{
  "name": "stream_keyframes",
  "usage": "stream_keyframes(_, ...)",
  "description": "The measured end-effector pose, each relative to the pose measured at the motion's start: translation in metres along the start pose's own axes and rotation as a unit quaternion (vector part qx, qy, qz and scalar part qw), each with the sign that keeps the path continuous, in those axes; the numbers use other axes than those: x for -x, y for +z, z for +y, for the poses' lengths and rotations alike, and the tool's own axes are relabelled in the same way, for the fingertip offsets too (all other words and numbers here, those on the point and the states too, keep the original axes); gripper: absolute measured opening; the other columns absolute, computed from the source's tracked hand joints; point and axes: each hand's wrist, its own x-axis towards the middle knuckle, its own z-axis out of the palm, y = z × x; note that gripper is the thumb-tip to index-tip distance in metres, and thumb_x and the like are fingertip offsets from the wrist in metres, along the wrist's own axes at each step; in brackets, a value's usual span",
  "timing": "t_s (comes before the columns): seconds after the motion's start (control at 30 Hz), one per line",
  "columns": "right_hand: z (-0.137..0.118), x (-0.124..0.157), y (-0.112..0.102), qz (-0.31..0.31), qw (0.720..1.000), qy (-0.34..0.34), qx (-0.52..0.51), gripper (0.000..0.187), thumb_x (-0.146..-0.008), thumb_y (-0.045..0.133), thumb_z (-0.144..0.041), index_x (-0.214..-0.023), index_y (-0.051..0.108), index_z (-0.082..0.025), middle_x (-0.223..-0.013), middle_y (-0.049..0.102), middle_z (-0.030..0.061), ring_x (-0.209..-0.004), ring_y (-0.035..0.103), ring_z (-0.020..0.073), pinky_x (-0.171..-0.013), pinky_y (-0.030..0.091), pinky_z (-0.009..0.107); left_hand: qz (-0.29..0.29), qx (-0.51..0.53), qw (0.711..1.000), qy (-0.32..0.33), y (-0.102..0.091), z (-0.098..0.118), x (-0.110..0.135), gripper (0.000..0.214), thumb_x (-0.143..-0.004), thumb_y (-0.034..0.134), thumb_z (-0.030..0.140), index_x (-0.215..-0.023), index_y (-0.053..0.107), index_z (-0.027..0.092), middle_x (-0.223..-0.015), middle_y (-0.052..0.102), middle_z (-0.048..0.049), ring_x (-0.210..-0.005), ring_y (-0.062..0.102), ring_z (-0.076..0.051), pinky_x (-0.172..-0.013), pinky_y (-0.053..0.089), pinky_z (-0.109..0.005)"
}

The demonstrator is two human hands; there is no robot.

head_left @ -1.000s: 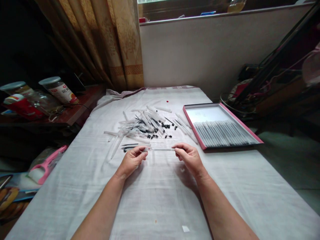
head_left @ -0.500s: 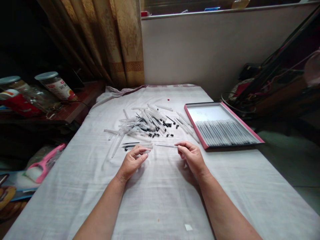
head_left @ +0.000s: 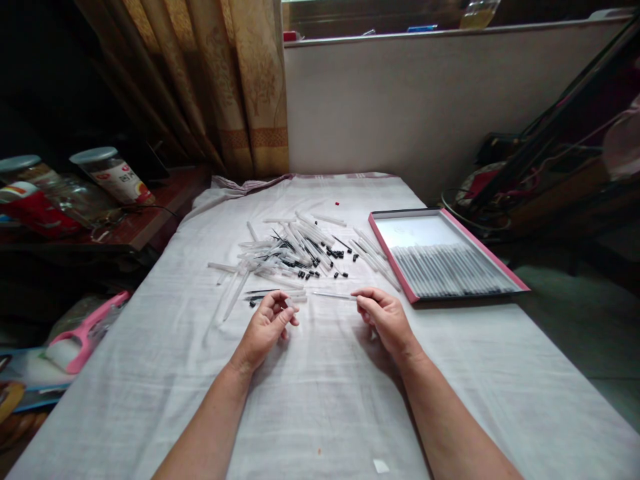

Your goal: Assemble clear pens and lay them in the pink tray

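Note:
My right hand (head_left: 384, 317) pinches a slim clear pen barrel (head_left: 333, 295) by its right end, and the barrel points left above the cloth. Across from it, my left hand (head_left: 270, 325) has its fingers curled together; a small pale bit shows near the fingertips, too small to name. Just behind the left hand lie several dark refills (head_left: 263, 291) and a black plug (head_left: 253, 304). Further back spreads a loose pile of clear pen barrels (head_left: 300, 237), mixed with dark refills. Small black plugs (head_left: 336, 253) are scattered along the pile's right side.
On the right, a shallow pink-edged box (head_left: 415, 227) holds a row of pens (head_left: 447, 270). A red bit (head_left: 337, 204) lies at the back, a white scrap (head_left: 381, 466) near the front. Jars (head_left: 113, 175) stand on a side table at left, above pink scissors-like handles (head_left: 85, 340).
The left fingers have curled in more and drawn slightly down. My right hand stays almost in place, still holding the pen barrel. The view has tilted a little.

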Motion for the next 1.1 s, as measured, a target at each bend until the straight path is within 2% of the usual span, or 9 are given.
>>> stream_keyframes(0.1, -0.001, 0.001, 0.0, -0.009, 1.0, -0.003, -0.001, 0.024, -0.066, 0.065, -0.036, -0.077, 0.071, -0.015, -0.052, 0.053, -0.0027, -0.042, 0.039, 0.0071, -0.039, 0.029, 0.021, 0.0, 0.009, 1.0, 0.0, -0.001, 0.001, 0.0, 0.053, -0.07, 0.074, 0.048, -0.11, 0.051, 0.021, -0.086, 0.064, -0.0006, -0.069, 0.064, -0.014, -0.042, 0.043, -0.016)
stream_keyframes(0.27, -0.002, 0.004, 0.001, -0.03, 1.0, -0.001, -0.004, 0.023, -0.067, 0.065, -0.034, -0.078, 0.071, -0.015, -0.052, 0.052, -0.0033, -0.043, 0.04, 0.0071, -0.042, 0.03, 0.021, -0.002, 0.03, 0.999, -0.028, 0.0, 0.003, 0.001, 0.048, -0.066, 0.076, 0.052, -0.091, 0.052, 0.019, -0.089, 0.069, -0.0029, -0.072, 0.067, -0.015, -0.044, 0.042, -0.015)
stream_keyframes(0.53, -0.002, 0.006, 0.005, -0.046, 0.999, 0.018, 0.008, 0.022, -0.064, 0.066, -0.034, -0.075, 0.072, -0.016, -0.051, 0.053, -0.0029, -0.043, 0.04, 0.0073, -0.04, 0.029, 0.02, 0.016, 0.028, 0.999, -0.014, 0.001, 0.002, 0.002, 0.044, -0.066, 0.077, 0.049, -0.089, 0.054, 0.019, -0.097, 0.07, -0.0046, -0.073, 0.067, -0.014, -0.045, 0.043, -0.016)
stream_keyframes(0.83, 0.0, 0.009, 0.009, -0.059, 0.997, 0.055, 0.021, 0.028, -0.064, 0.068, -0.038, -0.08, 0.073, -0.015, -0.053, 0.054, -0.003, -0.041, 0.04, 0.007, -0.035, 0.029, 0.019, 0.017, 0.015, 1.0, -0.002, 0.005, 0.001, 0.002, 0.041, -0.066, 0.078, 0.047, -0.086, 0.055, 0.018, -0.092, 0.07, -0.0051, -0.068, 0.066, -0.014, -0.046, 0.042, -0.016)
stream_keyframes(0.9, 0.001, 0.01, 0.009, -0.079, 0.995, 0.059, 0.034, 0.031, -0.066, 0.068, -0.039, -0.084, 0.074, -0.015, -0.055, 0.056, -0.0024, -0.04, 0.04, 0.0065, -0.035, 0.03, 0.019, 0.018, 0.005, 1.0, 0.007, 0.005, -0.003, 0.001, 0.04, -0.068, 0.077, 0.047, -0.087, 0.056, 0.018, -0.091, 0.07, -0.0048, -0.068, 0.066, -0.014, -0.045, 0.041, -0.016)
stream_keyframes(0.97, 0.002, 0.011, 0.008, -0.126, 0.989, 0.053, 0.063, 0.031, -0.069, 0.067, -0.039, -0.089, 0.076, -0.015, -0.058, 0.059, -0.0016, -0.04, 0.041, 0.0066, -0.037, 0.032, 0.019, 0.015, -0.015, 1.0, 0.015, 0.003, -0.008, 0.001, 0.038, -0.07, 0.075, 0.046, -0.089, 0.058, 0.018, -0.089, 0.071, -0.0045, -0.068, 0.066, -0.015, -0.045, 0.041, -0.017)
stream_keyframes(1.1, 0.004, 0.013, 0.005, -0.241, 0.958, -0.015, 0.154, 0.023, -0.079, 0.063, -0.034, -0.088, 0.078, -0.019, -0.068, 0.07, 0.0014, -0.057, 0.058, 0.0132, -0.054, 0.046, 0.024, -0.025, -0.123, 0.991, 0.047, 0.002, -0.013, 0.003, 0.026, -0.077, 0.069, 0.039, -0.094, 0.068, 0.019, -0.08, 0.07, -0.0019, -0.068, 0.063, -0.015, -0.056, 0.046, -0.021)
